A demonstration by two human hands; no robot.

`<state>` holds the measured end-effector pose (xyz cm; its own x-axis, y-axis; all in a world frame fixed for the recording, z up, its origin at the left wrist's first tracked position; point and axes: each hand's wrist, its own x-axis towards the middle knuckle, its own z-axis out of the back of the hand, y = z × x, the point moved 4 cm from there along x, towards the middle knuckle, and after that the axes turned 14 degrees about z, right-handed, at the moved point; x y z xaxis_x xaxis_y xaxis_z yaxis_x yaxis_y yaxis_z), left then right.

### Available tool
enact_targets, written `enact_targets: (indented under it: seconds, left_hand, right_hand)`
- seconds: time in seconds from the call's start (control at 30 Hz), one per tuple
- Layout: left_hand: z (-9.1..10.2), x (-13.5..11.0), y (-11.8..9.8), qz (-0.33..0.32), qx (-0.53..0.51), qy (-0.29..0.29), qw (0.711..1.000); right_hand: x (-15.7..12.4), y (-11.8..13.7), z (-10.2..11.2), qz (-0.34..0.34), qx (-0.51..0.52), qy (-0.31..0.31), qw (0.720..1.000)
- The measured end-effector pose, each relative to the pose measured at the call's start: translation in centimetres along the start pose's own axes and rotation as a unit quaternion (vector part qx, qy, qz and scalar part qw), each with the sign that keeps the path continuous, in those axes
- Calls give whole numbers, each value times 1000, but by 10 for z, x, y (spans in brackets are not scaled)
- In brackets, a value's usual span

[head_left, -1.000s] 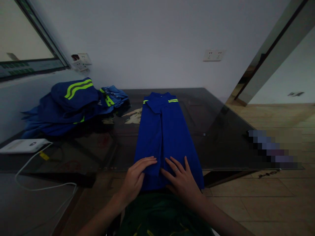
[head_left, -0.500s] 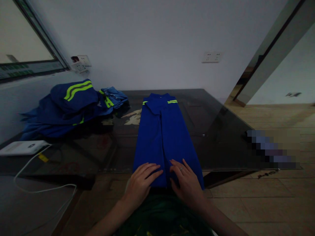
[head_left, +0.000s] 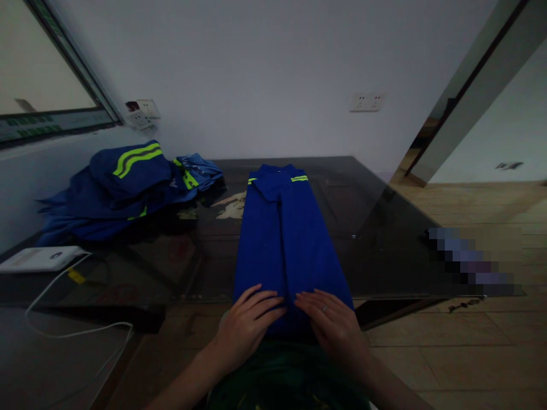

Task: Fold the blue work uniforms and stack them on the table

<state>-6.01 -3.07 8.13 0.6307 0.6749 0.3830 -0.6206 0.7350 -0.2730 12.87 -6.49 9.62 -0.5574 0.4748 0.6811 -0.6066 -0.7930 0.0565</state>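
Note:
A blue jacket [head_left: 258,245] with yellow-green stripes near its collar lies folded lengthwise, collar end away from me, with a dark gap down its middle. Its near end reaches past the table's front edge. My left hand [head_left: 250,319] rests on the left of that near end, fingers stretched out over the cloth. On the right part, my right hand [head_left: 331,316] lies with its fingers extended towards the middle gap; a ring shows on one finger. Both thumbs are mostly hidden.
A heap of blue clothing [head_left: 123,182] with yellow-green stripes is at the left of the dark, glossy table [head_left: 376,262]. A white device [head_left: 43,259] with a white cable [head_left: 77,331] sits nearer on that side. Wall sockets [head_left: 366,102] are behind the table.
My right hand's fingers, bent and spread before, are now straighter and closer together, slightly nearer to me. My left hand has shifted only a little. The jacket stays in place.

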Motion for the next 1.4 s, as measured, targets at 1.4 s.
enact_targets:
  seconds: [1.4]
  left_hand:
    - [-62,224,191,281,46,-28,958]
  right_hand:
    - [149,-290,-129,-224,-13,155,962]
